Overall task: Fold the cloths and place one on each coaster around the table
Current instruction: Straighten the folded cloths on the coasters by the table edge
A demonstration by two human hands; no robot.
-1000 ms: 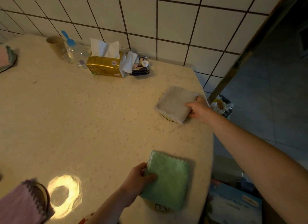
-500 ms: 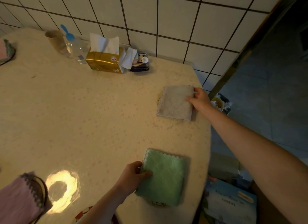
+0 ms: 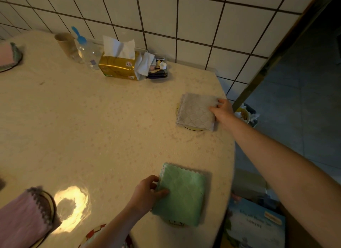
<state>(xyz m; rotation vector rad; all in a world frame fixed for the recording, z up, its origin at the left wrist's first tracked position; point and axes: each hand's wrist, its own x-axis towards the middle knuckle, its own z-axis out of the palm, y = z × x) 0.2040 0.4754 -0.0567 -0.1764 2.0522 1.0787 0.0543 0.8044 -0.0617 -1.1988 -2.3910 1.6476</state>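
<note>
Both arms are totally bare, no sleeves showing anywhere up to the frame edge. No watch, bracelet or rings that I can spot on the bare left hand (image 3: 145, 192) or the bare right hand (image 3: 224, 112). No gloves either.

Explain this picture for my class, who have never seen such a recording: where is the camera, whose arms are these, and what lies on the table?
The camera sits on a person's head, looking down at their own bare arms. The left hand grips the folded green cloth; the right hand holds the folded grey quilted cloth, which lies on a round coaster. On the speckled beige table also stand a gold tissue pack and a clear bottle with a blue cap. Folded pink cloths lie on coasters at left.
</note>
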